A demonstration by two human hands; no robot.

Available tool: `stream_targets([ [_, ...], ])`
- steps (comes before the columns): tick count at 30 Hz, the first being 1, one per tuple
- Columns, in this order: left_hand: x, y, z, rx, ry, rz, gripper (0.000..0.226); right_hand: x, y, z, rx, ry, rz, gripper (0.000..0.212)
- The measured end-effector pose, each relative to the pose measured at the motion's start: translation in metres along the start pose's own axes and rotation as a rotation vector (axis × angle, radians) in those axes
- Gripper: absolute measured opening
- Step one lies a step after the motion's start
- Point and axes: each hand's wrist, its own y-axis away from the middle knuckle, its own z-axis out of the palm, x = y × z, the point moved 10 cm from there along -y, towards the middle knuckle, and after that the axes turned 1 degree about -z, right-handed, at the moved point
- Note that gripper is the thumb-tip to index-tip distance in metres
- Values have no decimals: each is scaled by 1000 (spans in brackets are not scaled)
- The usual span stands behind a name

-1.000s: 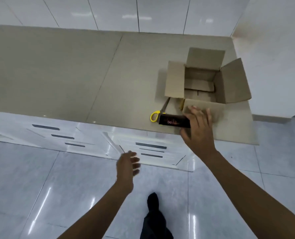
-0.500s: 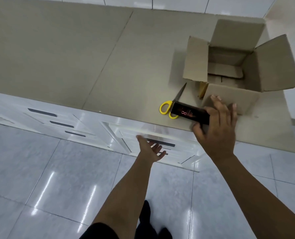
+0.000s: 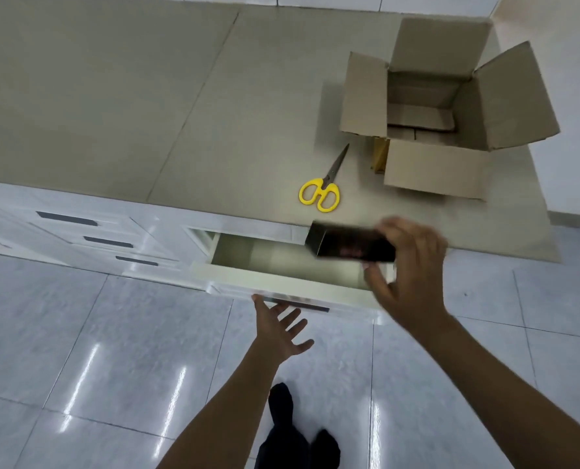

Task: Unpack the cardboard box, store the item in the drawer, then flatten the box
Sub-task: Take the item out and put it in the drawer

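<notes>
The right hand (image 3: 408, 265) held a slim black rectangular box (image 3: 349, 244) by one end, with the thumb below and the fingers curled over the top. The box looked glossy, with a faint reddish print on its long face, but motion blur made the print unreadable. It hung just above the open drawer (image 3: 282, 265), over the drawer's right part, not yet inside.

The drawer was pulled out from a white cabinet (image 3: 78, 228) with smooth panelled fronts and dark flat slot handles. Its inside was plain and pale, with a grey-beige bottom.

The left hand (image 3: 278, 328) was open, the fingers spread, the palm turned up, with the fingertips just under the lower edge of the drawer front; whether they touched it I could not tell.

On the matte beige countertop (image 3: 146, 96) stood the brown cardboard box (image 3: 434, 130), all four flaps open, the near flap folded down toward the counter edge. Its corrugated walls were plain, and inside only the folded bottom flaps showed.

Beside it, to the left, lay scissors (image 3: 326, 186) with round yellow plastic handles and closed grey metal blades pointing toward the box. The floor (image 3: 112, 367) was of glossy grey tiles
</notes>
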Motion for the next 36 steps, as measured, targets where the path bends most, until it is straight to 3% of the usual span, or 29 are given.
stream_targets([
  [2,-8,1,-10,-35,-1,-15,77,-5,34,27,-203,-100,57,37],
  [4,-14,4,-20,-38,4,-18,75,10,67,62,-427,-196,247,32],
  [8,-20,14,-30,-44,56,11,71,63,99,112,-636,-199,657,26],
  [11,-30,26,-27,-123,94,8,70,82,105,143,-846,-185,767,27],
  [14,-37,37,-20,-229,132,2,68,84,115,157,-1020,-202,821,47],
  [17,-38,44,-11,-281,165,2,69,81,108,149,-1005,-189,803,56],
  [27,-13,36,42,-302,224,62,63,38,64,77,-955,-276,555,32],
  [32,8,24,91,-297,203,87,52,33,31,19,-701,-442,638,15],
  [36,19,23,118,-276,99,66,35,65,10,-12,-487,-491,816,18],
])
